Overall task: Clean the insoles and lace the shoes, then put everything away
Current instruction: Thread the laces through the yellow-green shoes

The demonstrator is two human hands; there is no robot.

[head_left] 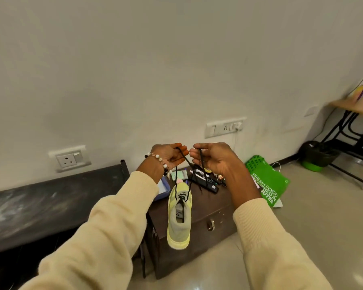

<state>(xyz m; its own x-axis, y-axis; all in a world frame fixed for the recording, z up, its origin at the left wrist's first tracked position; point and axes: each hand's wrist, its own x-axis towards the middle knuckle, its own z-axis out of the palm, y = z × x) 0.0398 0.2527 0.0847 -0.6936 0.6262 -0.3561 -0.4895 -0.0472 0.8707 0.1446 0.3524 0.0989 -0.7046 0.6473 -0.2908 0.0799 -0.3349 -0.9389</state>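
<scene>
Above brown trunk [199, 225], your left hand [166, 156] and right hand [214, 159] each pinched a lace end [183, 159]; yellow shoe [179, 214] laced low only, tidying left.

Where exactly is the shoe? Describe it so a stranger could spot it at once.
Start at the dark brown trunk on the floor by the white wall. In front of it hangs the yellow-green shoe, by a black lace whose ends the left hand and right hand hold up. It is the only pale, bright thing against the trunk and the dark clutter on its lid.
</scene>
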